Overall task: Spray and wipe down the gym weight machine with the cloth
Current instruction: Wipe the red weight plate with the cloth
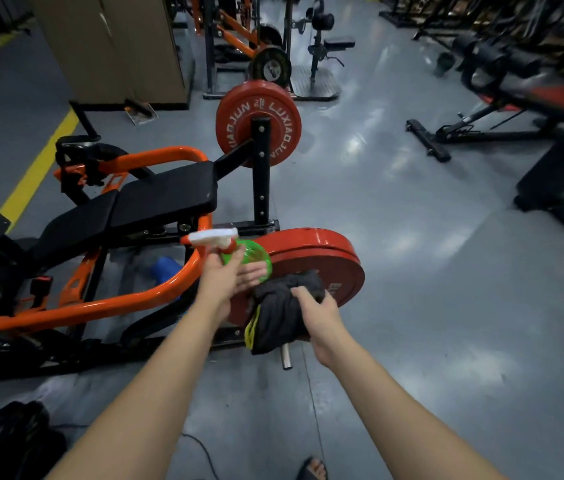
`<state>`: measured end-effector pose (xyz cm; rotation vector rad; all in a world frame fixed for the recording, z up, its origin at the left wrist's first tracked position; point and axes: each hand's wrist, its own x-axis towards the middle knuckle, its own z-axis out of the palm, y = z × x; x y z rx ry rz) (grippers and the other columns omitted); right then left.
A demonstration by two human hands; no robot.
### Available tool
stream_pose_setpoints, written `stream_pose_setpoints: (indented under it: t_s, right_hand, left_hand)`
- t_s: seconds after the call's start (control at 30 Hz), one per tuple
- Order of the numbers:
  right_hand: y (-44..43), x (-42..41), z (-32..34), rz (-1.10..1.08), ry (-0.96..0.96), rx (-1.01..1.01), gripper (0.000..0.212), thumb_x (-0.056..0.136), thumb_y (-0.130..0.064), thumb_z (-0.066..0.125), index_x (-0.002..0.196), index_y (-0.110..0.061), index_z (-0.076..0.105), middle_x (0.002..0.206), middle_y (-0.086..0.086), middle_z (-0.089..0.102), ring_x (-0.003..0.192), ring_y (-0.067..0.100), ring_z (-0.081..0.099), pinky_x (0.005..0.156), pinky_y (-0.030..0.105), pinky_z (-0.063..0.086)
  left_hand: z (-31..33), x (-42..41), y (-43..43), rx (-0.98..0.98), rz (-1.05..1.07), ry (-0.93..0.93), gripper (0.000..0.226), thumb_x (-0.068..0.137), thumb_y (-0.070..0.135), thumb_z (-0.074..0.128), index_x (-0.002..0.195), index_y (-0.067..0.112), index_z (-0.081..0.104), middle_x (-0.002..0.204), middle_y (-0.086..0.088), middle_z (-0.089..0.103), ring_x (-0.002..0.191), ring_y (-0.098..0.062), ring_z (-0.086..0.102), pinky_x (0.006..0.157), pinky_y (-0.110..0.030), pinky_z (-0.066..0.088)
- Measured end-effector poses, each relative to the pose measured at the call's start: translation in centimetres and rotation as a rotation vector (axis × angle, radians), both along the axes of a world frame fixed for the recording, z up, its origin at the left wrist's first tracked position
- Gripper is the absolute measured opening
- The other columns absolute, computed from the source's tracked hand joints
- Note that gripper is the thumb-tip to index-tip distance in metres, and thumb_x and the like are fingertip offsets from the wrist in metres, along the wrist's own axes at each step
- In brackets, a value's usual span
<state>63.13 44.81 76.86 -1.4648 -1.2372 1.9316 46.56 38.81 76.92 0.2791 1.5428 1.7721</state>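
An orange-framed weight machine (107,303) with black pads (166,194) lies low at the left. A red plate (322,261) is loaded on its near end, another red plate (239,116) on the far post. My left hand (228,275) holds a green spray bottle (256,254) with a white and red trigger head, nozzle pointing left, just above the near plate. My right hand (315,306) grips a bunched black cloth (280,313) with a yellow edge, pressed against the face of the near plate.
Grey glossy floor (429,271) stretches to the right. A black and red bench (515,98) stands at the right, racks and plates (270,64) at the back. A yellow floor line (31,178) runs at the left. A black bag (7,441) sits bottom left.
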Motion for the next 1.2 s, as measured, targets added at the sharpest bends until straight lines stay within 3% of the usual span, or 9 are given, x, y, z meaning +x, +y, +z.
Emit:
stream_pose_setpoints:
  t_s: [0.17, 0.3, 0.43, 0.53, 0.63, 0.77, 0.9, 1.1, 1.2]
  right_hand:
    - [6.8, 2.7, -1.2, -0.095, -0.052, -0.056, 0.038, 0.097, -0.032, 0.064, 0.131, -0.023, 0.05, 0.12, 0.003, 0.065, 0.104, 0.024, 0.065, 0.096, 0.056, 0.057]
    - [9.6, 3.2, -2.2, -0.075, -0.087, -0.14, 0.045, 0.096, -0.03, 0.066, 0.133, -0.019, 0.043, 0.112, 0.002, 0.059, 0.094, 0.02, 0.061, 0.092, 0.055, 0.058]
    - [11.6, 3.1, -3.7, -0.075, -0.078, -0.211, 0.041, 0.095, -0.028, 0.066, 0.127, -0.019, 0.043, 0.11, 0.001, 0.059, 0.092, 0.019, 0.061, 0.092, 0.054, 0.058]
    - [12.1, 2.3, -4.6, -0.097, -0.088, -0.178, 0.045, 0.091, -0.03, 0.071, 0.126, -0.015, 0.045, 0.117, 0.005, 0.061, 0.1, 0.022, 0.062, 0.098, 0.056, 0.055]
    - [12.8, 1.4, -5.2, -0.182, -0.073, -0.201, 0.064, 0.084, -0.038, 0.079, 0.132, -0.012, 0.045, 0.127, 0.007, 0.06, 0.111, 0.028, 0.063, 0.097, 0.056, 0.055]
    - [13.8, 1.1, -6.4, -0.341, -0.067, -0.274, 0.058, 0.093, -0.033, 0.074, 0.133, -0.009, 0.04, 0.127, 0.005, 0.05, 0.093, 0.022, 0.059, 0.076, 0.051, 0.061]
    - [13.7, 0.4, -7.7, -0.524, -0.048, -0.321, 0.063, 0.093, -0.045, 0.073, 0.131, -0.015, 0.031, 0.132, 0.005, 0.042, 0.11, 0.031, 0.057, 0.066, 0.044, 0.062]
    - [12.1, -4.0, -10.2, -0.716, 0.031, -0.265, 0.088, 0.084, -0.061, 0.074, 0.15, -0.024, 0.029, 0.145, -0.005, 0.048, 0.126, 0.019, 0.056, 0.107, 0.044, 0.05]
    - [11.8, -6.5, -11.8, -0.774, 0.069, -0.142, 0.075, 0.088, -0.06, 0.07, 0.148, -0.028, 0.04, 0.145, -0.009, 0.055, 0.127, 0.012, 0.057, 0.111, 0.038, 0.046]
  left_hand:
    - [0.4, -5.2, 2.7, 0.052, 0.034, -0.027, 0.01, 0.11, 0.017, 0.043, 0.118, 0.011, 0.041, 0.12, -0.03, 0.068, 0.089, -0.025, 0.078, 0.071, -0.041, 0.065]
    - [-1.5, -7.1, 9.5, 0.303, 0.438, -0.386, 0.046, 0.108, 0.004, 0.039, 0.151, 0.003, 0.022, 0.114, -0.02, 0.073, 0.101, -0.027, 0.074, 0.082, -0.038, 0.063]
    - [-2.2, -5.9, 15.5, -0.206, 0.438, 0.011, 0.078, 0.09, 0.027, 0.068, 0.155, 0.01, 0.031, 0.136, -0.013, 0.061, 0.117, -0.028, 0.065, 0.085, -0.033, 0.053]
    - [-2.4, -4.5, 17.2, -0.408, 0.284, 0.411, 0.058, 0.098, 0.025, 0.064, 0.145, 0.002, 0.039, 0.121, -0.01, 0.06, 0.108, -0.026, 0.061, 0.093, -0.035, 0.047]
    - [-5.0, -3.8, 18.7, -0.549, 0.046, 0.591, 0.042, 0.097, 0.022, 0.064, 0.125, -0.006, 0.049, 0.121, -0.026, 0.065, 0.117, -0.041, 0.061, 0.094, -0.041, 0.044]
    - [-7.9, -3.9, 19.3, -0.676, -0.217, 0.84, 0.054, 0.097, 0.046, 0.063, 0.131, 0.006, 0.053, 0.13, -0.022, 0.061, 0.122, -0.042, 0.057, 0.1, -0.045, 0.044]
    - [-9.5, -3.8, 17.7, -0.54, -0.265, 1.11, 0.037, 0.095, 0.055, 0.061, 0.113, 0.022, 0.06, 0.129, 0.005, 0.053, 0.108, -0.036, 0.065, 0.087, -0.046, 0.052]
    - [-9.9, -4.6, 17.3, -0.388, -0.272, 1.174, 0.035, 0.094, 0.057, 0.056, 0.101, 0.023, 0.064, 0.131, 0.007, 0.046, 0.101, -0.035, 0.066, 0.084, -0.045, 0.053]
    - [-10.0, -5.1, 17.3, -0.348, -0.311, 1.21, 0.04, 0.09, 0.061, 0.057, 0.096, 0.022, 0.066, 0.133, 0.003, 0.048, 0.1, -0.036, 0.067, 0.086, -0.046, 0.055]
